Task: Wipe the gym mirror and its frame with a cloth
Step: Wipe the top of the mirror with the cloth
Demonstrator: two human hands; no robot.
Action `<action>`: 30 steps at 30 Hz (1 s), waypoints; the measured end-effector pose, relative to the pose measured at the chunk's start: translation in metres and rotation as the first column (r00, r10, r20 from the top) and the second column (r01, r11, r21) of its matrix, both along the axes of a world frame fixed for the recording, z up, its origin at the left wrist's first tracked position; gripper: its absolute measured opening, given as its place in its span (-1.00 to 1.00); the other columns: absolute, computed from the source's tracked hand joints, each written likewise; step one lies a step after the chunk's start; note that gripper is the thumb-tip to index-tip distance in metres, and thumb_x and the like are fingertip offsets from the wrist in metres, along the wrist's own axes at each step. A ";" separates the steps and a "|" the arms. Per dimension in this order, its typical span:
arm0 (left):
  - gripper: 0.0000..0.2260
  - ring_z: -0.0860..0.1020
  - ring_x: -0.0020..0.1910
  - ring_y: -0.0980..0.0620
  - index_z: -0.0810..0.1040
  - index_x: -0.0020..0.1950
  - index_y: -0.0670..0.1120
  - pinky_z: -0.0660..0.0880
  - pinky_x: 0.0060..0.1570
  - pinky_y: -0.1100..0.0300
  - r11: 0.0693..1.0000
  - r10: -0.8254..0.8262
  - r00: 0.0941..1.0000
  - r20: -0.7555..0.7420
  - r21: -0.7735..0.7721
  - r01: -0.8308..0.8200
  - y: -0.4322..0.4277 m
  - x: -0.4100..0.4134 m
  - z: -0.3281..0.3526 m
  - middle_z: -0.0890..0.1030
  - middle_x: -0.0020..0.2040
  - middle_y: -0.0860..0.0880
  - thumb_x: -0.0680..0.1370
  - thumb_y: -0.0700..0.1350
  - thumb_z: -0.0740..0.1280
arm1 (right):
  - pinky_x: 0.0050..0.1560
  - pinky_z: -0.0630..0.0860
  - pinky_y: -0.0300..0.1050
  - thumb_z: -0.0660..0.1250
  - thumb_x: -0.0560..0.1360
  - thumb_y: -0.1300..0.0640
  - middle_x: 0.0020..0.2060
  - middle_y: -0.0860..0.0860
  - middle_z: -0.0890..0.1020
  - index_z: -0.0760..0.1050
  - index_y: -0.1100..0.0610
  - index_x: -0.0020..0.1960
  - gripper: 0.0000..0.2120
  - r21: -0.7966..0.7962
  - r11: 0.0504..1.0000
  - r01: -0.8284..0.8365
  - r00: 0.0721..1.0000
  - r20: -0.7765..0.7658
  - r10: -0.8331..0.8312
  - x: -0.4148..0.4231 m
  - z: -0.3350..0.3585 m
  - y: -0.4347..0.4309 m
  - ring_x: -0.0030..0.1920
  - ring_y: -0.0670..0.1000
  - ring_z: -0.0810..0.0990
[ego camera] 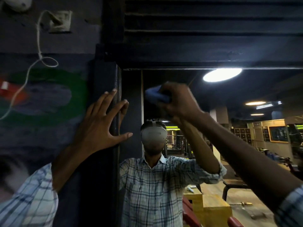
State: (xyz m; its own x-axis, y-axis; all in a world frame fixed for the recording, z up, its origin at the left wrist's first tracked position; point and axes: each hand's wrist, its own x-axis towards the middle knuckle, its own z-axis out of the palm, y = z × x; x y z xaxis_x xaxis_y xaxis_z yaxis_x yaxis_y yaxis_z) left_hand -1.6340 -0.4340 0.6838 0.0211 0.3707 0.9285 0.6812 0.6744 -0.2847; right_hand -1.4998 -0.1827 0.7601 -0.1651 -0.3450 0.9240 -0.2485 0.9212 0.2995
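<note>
Holds blue cloth [155, 95] bunched in the right grip [178, 102] up at the mirror [213, 95] by its top left corner, just right of the frame [105, 76] upright, long axis vertical, lying leftward and nearer the left grip [101, 123], fingers spread flat, holding nothing, on that upright.

L hand [98, 126] on frame [106, 74]; cloth [155, 95] at mirror [246, 145], R.

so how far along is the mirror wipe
Done: nothing I can confirm; the dim mirror shows no clear wiped patch. In hand: right hand grips the blue cloth at its upper left, left hand flat on the frame. Left: likely the frame and lower mirror.
</note>
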 end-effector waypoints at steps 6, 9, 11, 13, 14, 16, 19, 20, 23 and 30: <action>0.03 -0.05 0.69 -0.03 0.06 0.70 0.04 0.18 0.57 -0.13 1.000 -0.020 0.999 0.031 -0.021 0.020 -0.027 -0.007 -0.007 -0.10 0.71 0.03 0.37 0.51 0.26 | -0.20 0.44 -0.29 0.40 0.45 -0.02 -0.15 -0.07 0.63 0.60 0.10 -0.03 -0.79 -0.268 0.962 -0.045 0.977 -0.214 -0.014 -0.014 0.015 -0.023 -0.25 -0.16 0.52; 0.09 -0.10 0.68 0.07 -0.03 0.71 -0.03 0.09 0.54 0.02 0.999 -0.035 0.997 0.069 -0.025 0.037 -0.037 -0.009 -0.011 -0.13 0.71 0.08 0.37 0.53 0.26 | -0.16 0.59 -0.02 0.43 0.41 -0.03 -0.10 -0.19 0.65 0.60 0.01 -0.06 -0.84 -0.044 0.999 -0.018 1.000 0.009 0.018 -0.026 0.003 -0.051 -0.15 -0.09 0.64; 0.10 -0.11 0.68 0.08 -0.05 0.71 -0.05 0.08 0.54 0.04 0.999 -0.025 0.998 0.064 -0.045 0.028 -0.041 -0.012 -0.014 -0.15 0.71 0.09 0.38 0.53 0.24 | -0.23 0.54 -0.17 0.43 0.40 -0.04 -0.19 -0.18 0.63 0.59 0.03 -0.10 -0.83 -0.082 0.996 -0.047 0.999 -0.008 0.046 -0.027 0.019 -0.052 -0.21 -0.11 0.61; 0.10 -0.12 0.68 0.06 -0.07 0.71 -0.06 0.07 0.57 0.02 0.997 -0.027 0.998 0.058 -0.073 0.032 -0.045 -0.015 -0.015 -0.16 0.71 0.07 0.39 0.54 0.22 | -0.33 0.32 -0.45 0.43 0.42 -0.05 -0.27 -0.12 0.55 0.60 0.09 -0.09 -0.79 -0.204 0.978 -0.036 0.988 -0.153 0.004 -0.027 0.035 -0.052 -0.26 -0.07 0.56; 0.09 -0.13 0.68 0.06 -0.08 0.71 -0.06 0.06 0.59 0.01 0.996 -0.029 0.998 0.059 -0.088 0.034 -0.046 -0.016 -0.016 -0.17 0.71 0.07 0.40 0.54 0.21 | -0.37 0.27 -0.48 0.44 0.45 -0.04 -0.27 -0.12 0.53 0.61 0.11 -0.08 -0.79 -0.276 0.960 -0.036 0.976 -0.215 -0.025 -0.031 0.039 -0.054 -0.26 -0.06 0.56; 0.09 -0.15 0.68 0.04 -0.10 0.71 -0.07 0.05 0.61 -0.02 0.993 -0.027 0.998 0.055 -0.111 0.033 -0.048 -0.018 -0.017 -0.18 0.71 0.05 0.41 0.55 0.19 | -0.33 0.26 -0.52 0.45 0.48 -0.02 -0.20 -0.14 0.56 0.64 0.14 -0.02 -0.77 -0.299 0.953 -0.049 0.976 -0.217 -0.018 -0.039 0.035 -0.070 -0.20 -0.10 0.55; 0.09 -0.15 0.68 0.04 -0.10 0.71 -0.07 0.03 0.63 -0.03 0.991 -0.025 0.998 0.055 -0.130 0.032 -0.051 -0.022 -0.017 -0.19 0.71 0.04 0.41 0.56 0.18 | -0.22 0.45 -0.24 0.45 0.43 -0.04 -0.16 -0.08 0.65 0.62 0.12 -0.05 -0.77 -0.057 0.998 -0.029 1.000 -0.001 0.029 -0.054 0.023 -0.090 -0.18 -0.06 0.61; 0.10 -0.16 0.68 0.05 -0.11 0.71 -0.06 0.02 0.63 -0.03 0.991 -0.025 0.998 0.054 -0.134 0.032 -0.052 -0.023 -0.017 -0.19 0.71 0.05 0.41 0.57 0.17 | -0.25 0.44 -0.18 0.47 0.43 -0.02 -0.21 -0.07 0.63 0.61 0.10 -0.08 -0.80 -0.029 0.999 -0.020 1.000 0.022 0.020 -0.054 0.025 -0.089 -0.22 -0.06 0.60; 0.09 -0.17 0.68 0.06 -0.12 0.71 -0.04 -0.02 0.63 -0.01 0.989 -0.032 0.998 0.050 -0.143 0.039 -0.055 -0.025 -0.018 -0.20 0.71 0.06 0.41 0.56 0.17 | -0.32 0.33 -0.43 0.50 0.48 0.04 -0.25 -0.10 0.57 0.62 0.12 -0.05 -0.84 -0.197 0.979 -0.044 0.988 -0.151 0.015 -0.048 0.036 -0.082 -0.31 -0.18 0.49; 0.08 -0.18 0.68 0.07 -0.09 0.71 -0.06 -0.05 0.63 0.01 0.989 -0.039 0.998 0.056 -0.142 0.047 -0.059 -0.029 -0.024 -0.19 0.71 0.06 0.42 0.53 0.19 | -0.15 0.60 -0.08 0.50 0.45 0.09 -0.09 -0.01 0.67 0.61 0.08 0.02 -0.82 0.059 0.998 -0.001 0.991 0.132 -0.007 -0.052 -0.023 -0.086 -0.14 -0.06 0.63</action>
State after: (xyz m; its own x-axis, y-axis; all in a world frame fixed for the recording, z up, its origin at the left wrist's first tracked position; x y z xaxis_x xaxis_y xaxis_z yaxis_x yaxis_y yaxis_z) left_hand -1.6634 -0.4933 0.6599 -0.0077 0.5001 0.8660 0.7255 0.5988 -0.3393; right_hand -1.5518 -0.2691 0.7366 -0.2855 -0.3979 0.8719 -0.2872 0.9034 0.3182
